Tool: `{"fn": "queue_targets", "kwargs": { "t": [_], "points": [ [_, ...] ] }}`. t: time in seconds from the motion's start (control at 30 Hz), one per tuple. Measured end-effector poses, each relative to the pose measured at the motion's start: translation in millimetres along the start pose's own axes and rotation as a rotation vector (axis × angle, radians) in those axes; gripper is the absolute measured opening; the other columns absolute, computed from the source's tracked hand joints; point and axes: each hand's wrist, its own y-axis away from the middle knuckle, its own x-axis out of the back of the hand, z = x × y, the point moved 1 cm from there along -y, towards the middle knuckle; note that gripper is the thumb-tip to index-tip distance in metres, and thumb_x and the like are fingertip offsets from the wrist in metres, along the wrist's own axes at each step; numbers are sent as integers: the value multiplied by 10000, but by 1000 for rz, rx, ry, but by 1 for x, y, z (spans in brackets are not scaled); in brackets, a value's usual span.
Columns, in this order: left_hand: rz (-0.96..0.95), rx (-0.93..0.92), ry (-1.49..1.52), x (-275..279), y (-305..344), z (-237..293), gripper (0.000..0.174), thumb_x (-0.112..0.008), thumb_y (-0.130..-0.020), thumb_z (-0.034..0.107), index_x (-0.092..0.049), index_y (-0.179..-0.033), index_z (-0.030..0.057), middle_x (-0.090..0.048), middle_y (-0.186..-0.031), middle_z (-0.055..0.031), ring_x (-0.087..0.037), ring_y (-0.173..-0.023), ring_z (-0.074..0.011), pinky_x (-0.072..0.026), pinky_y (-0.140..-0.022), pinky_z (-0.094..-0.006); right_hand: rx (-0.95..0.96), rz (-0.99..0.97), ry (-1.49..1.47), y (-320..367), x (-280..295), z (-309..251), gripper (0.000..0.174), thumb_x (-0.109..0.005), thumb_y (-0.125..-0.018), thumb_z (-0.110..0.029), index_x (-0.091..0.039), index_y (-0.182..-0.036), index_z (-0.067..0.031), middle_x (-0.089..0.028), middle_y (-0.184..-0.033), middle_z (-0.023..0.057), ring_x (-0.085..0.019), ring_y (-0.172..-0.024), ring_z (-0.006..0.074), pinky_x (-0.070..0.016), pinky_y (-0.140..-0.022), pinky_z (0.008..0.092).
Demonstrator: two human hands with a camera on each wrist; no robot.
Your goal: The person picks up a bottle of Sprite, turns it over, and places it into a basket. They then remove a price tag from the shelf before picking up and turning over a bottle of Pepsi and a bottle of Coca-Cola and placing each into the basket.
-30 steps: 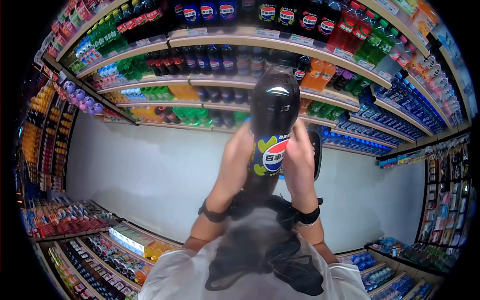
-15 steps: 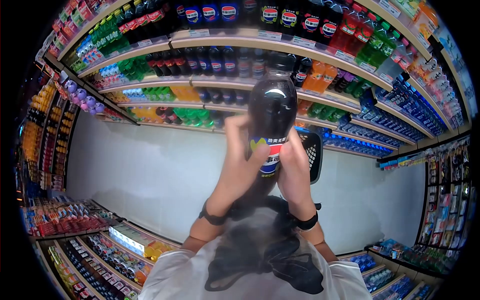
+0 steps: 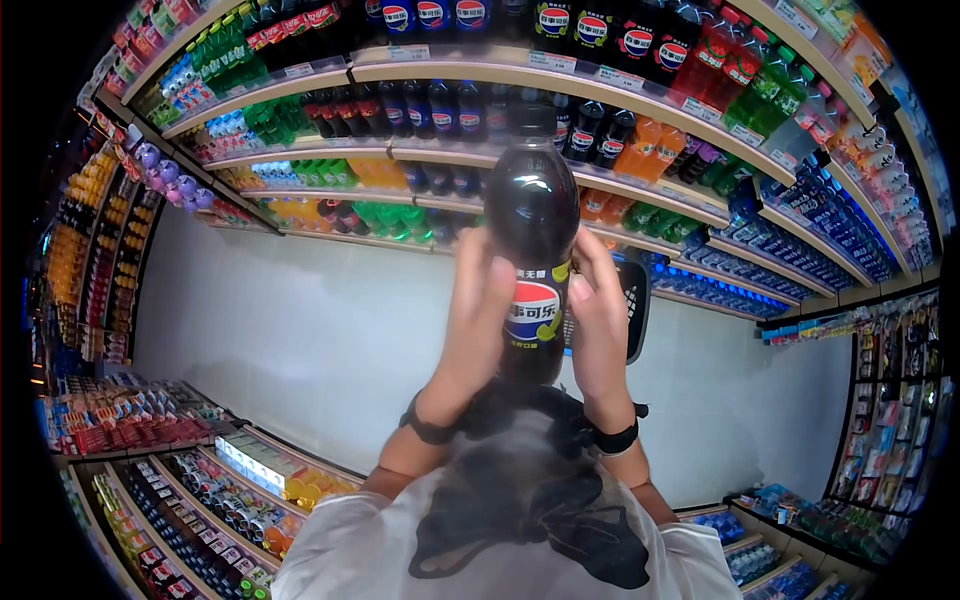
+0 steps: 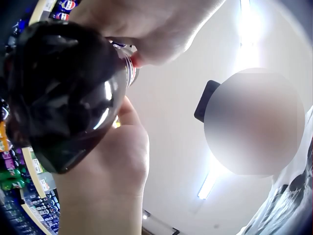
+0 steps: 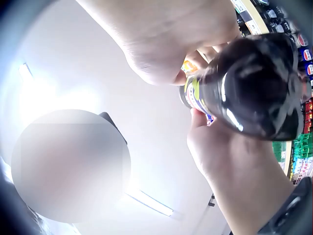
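Note:
In the head view, a large dark cola bottle (image 3: 532, 205) with a black cap stands out in front of the body, its label (image 3: 533, 308) facing up at the camera. My left hand (image 3: 478, 310) grips its left side, the thumb lying along the label's edge. The right hand (image 3: 598, 325) holds the opposite side, with fingers reaching round behind and the thumb by the label. From the left wrist, the dark bottle base (image 4: 63, 98) fills the near side, the label partly covered by both hands. The right wrist view shows thumbs on either side of the label (image 5: 193, 95).
Shelves (image 3: 460, 68) packed with bottled drinks curve across the front, with price tags along their edges. A black shopping basket (image 3: 637, 335) is low behind the right hand, over the pale floor (image 3: 300, 320). More stocked racks (image 3: 885, 400) stand at the sides and behind.
The bottle has been turned about its long axis, so the label's lime picture has passed from its left side to its right. Both hands have shifted their hold; the view has moved slightly.

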Motion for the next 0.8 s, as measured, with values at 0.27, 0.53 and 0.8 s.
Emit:
{"fn": "queue_targets", "kwargs": {
  "t": [0.27, 0.53, 0.8],
  "points": [
    [-51, 133, 53, 1, 9, -1, 601, -321, -977, 460, -381, -1352, -6, -472, -1226, -143, -428, -1051, -203, -307, -964, -330, 10, -72, -100, 7, 12, 11, 582, -513, -911, -310, -342, -1357, 22, -472, -1278, 117, -475, -1125, 153, -388, -897, 255],
    [-73, -145, -355, -6, -3, 3, 622, -261, -965, 503, -534, -1177, -14, -494, -1089, -116, -375, -985, -237, -268, -933, -343, -118, -211, -172, 8, 24, -8, 609, -533, -931, -236, -269, -1413, 27, -426, -1356, 115, -410, -1228, 165, -329, -991, 268],
    [-77, -195, -421, -13, -4, 3, 558, -268, -975, 452, -525, -1137, -17, -481, -1080, -139, -405, -1020, -286, -268, -944, -371, -132, -164, -55, 13, 40, 1, 591, -491, -963, -379, -405, -1349, 61, -519, -1258, 86, -461, -1138, 126, -365, -950, 256]
  ]
}}
